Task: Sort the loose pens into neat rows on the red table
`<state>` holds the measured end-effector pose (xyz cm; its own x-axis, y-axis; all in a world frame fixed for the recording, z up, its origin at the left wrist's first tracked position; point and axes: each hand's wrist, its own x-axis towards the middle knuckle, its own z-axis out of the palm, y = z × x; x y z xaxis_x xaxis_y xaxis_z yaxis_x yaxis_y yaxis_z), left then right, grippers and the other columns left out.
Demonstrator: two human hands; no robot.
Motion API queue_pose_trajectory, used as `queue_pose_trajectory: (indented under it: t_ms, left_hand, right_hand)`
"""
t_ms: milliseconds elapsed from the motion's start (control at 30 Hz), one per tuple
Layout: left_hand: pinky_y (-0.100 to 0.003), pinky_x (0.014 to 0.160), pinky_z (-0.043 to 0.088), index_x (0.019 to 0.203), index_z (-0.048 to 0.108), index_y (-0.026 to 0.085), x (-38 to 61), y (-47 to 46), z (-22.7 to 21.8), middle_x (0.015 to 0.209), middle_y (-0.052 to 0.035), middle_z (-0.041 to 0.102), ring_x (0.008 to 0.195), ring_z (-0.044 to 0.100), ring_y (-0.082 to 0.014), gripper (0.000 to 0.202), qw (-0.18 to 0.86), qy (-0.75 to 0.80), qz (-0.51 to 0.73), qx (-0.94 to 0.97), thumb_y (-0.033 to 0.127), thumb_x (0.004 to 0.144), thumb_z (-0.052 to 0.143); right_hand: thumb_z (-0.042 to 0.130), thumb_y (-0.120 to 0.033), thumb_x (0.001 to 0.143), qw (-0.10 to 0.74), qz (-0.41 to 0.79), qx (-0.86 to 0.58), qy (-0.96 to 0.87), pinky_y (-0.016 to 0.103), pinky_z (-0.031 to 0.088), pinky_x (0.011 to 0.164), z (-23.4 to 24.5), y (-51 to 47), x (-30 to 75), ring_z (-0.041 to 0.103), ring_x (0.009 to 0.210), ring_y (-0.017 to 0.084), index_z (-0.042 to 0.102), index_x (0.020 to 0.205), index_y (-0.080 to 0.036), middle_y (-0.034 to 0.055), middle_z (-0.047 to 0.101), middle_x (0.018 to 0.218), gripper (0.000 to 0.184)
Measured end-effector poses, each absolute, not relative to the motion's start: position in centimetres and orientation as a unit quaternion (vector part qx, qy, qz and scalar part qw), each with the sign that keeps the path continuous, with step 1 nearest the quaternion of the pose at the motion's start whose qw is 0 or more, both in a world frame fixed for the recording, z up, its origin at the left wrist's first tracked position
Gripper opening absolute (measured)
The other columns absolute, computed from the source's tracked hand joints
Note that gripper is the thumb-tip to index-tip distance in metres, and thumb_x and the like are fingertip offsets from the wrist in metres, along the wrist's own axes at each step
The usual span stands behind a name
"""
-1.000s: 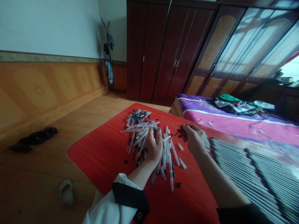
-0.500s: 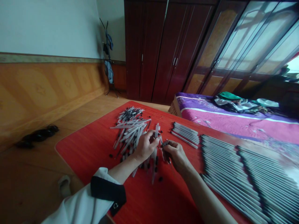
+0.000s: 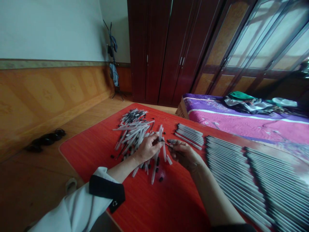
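Note:
My left hand (image 3: 146, 149) is closed on a clear pen barrel (image 3: 159, 137) that sticks up from its fingers, at the near edge of a loose pile of pen parts (image 3: 134, 130) on a red table (image 3: 101, 151). My right hand (image 3: 183, 153) meets it fingertip to fingertip, pinching a thin dark pen refill (image 3: 167, 144) whose tip points at the barrel. Small black caps (image 3: 160, 178) lie scattered below the hands.
Rows of assembled pens (image 3: 243, 170) cover the table's right side, with a short row (image 3: 190, 134) just beyond my right hand. A bed with a purple and pink cover (image 3: 241, 120) stands behind. Dark wardrobes (image 3: 169, 48) line the back wall; shoes (image 3: 45, 140) lie on the floor at left.
My right hand came back from the far side of the table toward my left hand. Both hands now meet over the pile's near edge, and the view has shifted right.

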<state>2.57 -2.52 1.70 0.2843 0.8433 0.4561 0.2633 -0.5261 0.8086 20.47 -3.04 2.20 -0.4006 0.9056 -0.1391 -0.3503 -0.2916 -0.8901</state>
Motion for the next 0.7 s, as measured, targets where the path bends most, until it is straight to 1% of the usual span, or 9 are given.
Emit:
queue_pose_trajectory:
  t_ms: [100, 233, 333, 433, 500, 567, 633, 700]
  left_hand:
    - [-0.021, 0.062, 0.041, 0.080, 0.061, 0.014, 2.6, -2.5, 1.7, 0.069, 0.0006, 0.058, 0.063, 0.051, -0.0106, 0.015, 0.317, 0.367, 0.472, 0.736, 0.027, 0.080, 0.054]
    - [-0.020, 0.058, 0.039, 0.077, 0.061, 0.013, 2.7, -2.2, 1.5, 0.065, 0.0014, 0.055, 0.060, 0.049, -0.0095, 0.014, 0.324, 0.368, 0.477, 0.729, 0.027, 0.078, 0.057]
    - [-0.020, 0.061, 0.040, 0.080, 0.061, 0.013, 2.7, -1.9, 1.2, 0.068, 0.0001, 0.057, 0.064, 0.050, -0.0102, 0.016, 0.347, 0.364, 0.490, 0.712, 0.028, 0.079, 0.056]
    - [-0.021, 0.061, 0.041, 0.084, 0.060, 0.012, 2.6, -1.6, 1.0, 0.071, -0.0013, 0.058, 0.064, 0.052, -0.0105, 0.019, 0.381, 0.363, 0.503, 0.686, 0.030, 0.080, 0.055]
    - [-0.020, 0.057, 0.039, 0.083, 0.059, 0.012, 2.6, -1.6, 1.1, 0.069, -0.0009, 0.058, 0.061, 0.050, -0.0100, 0.022, 0.392, 0.366, 0.505, 0.676, 0.034, 0.080, 0.055]
    - [-0.020, 0.054, 0.038, 0.082, 0.060, 0.012, 2.6, -1.6, 1.2, 0.066, 0.0000, 0.056, 0.058, 0.048, -0.0095, 0.025, 0.387, 0.371, 0.508, 0.675, 0.037, 0.081, 0.054]
    - [-0.020, 0.053, 0.037, 0.084, 0.061, 0.013, 2.5, -1.8, 1.4, 0.064, 0.0006, 0.055, 0.056, 0.047, -0.0093, 0.026, 0.361, 0.382, 0.504, 0.685, 0.037, 0.081, 0.053]
    - [-0.020, 0.054, 0.037, 0.086, 0.063, 0.015, 2.6, -2.0, 1.4, 0.064, 0.0010, 0.055, 0.056, 0.046, -0.0093, 0.022, 0.314, 0.396, 0.495, 0.707, 0.034, 0.081, 0.053]
  right_hand:
    - [0.061, -0.020, 0.061, 0.446, 0.725, -0.337, -0.403, 0.020, 0.045, 0.046, 2.3, -3.2, 20.7, 0.055, 0.049, 0.010, 0.066, 0.076, -0.015, 0.0023, 0.064, 0.064, 0.017]
    - [0.055, -0.022, 0.065, 0.462, 0.738, -0.325, -0.369, 0.022, 0.047, 0.050, 2.3, -3.3, 20.6, 0.059, 0.054, 0.012, 0.068, 0.071, -0.015, 0.0056, 0.068, 0.068, 0.015]
    - [0.054, -0.021, 0.067, 0.475, 0.734, -0.295, -0.385, 0.023, 0.048, 0.054, 2.3, -3.2, 20.2, 0.062, 0.060, 0.013, 0.068, 0.076, -0.015, 0.0068, 0.070, 0.074, 0.018]
    - [0.059, -0.023, 0.067, 0.497, 0.690, -0.290, -0.439, 0.024, 0.048, 0.058, 2.6, -3.2, 19.5, 0.063, 0.064, 0.014, 0.067, 0.083, -0.017, 0.0060, 0.070, 0.078, 0.019]
    - [0.064, -0.026, 0.067, 0.515, 0.649, -0.311, -0.466, 0.024, 0.048, 0.055, 3.1, -3.4, 19.0, 0.062, 0.060, 0.014, 0.066, 0.082, -0.016, 0.0051, 0.069, 0.074, 0.018]
    - [0.067, -0.030, 0.067, 0.546, 0.579, -0.348, -0.495, 0.023, 0.046, 0.049, 4.1, -3.7, 18.6, 0.059, 0.053, 0.013, 0.065, 0.075, -0.015, 0.0040, 0.066, 0.065, 0.018]
    - [0.066, -0.033, 0.069, 0.596, 0.470, -0.388, -0.522, 0.023, 0.044, 0.045, 5.4, -4.2, 18.5, 0.056, 0.048, 0.011, 0.064, 0.071, -0.014, 0.0026, 0.063, 0.059, 0.019]
    - [0.063, -0.035, 0.073, 0.643, 0.359, -0.413, -0.536, 0.024, 0.044, 0.045, 6.9, -4.9, 18.5, 0.056, 0.049, 0.012, 0.063, 0.075, -0.015, 0.0025, 0.063, 0.060, 0.020]
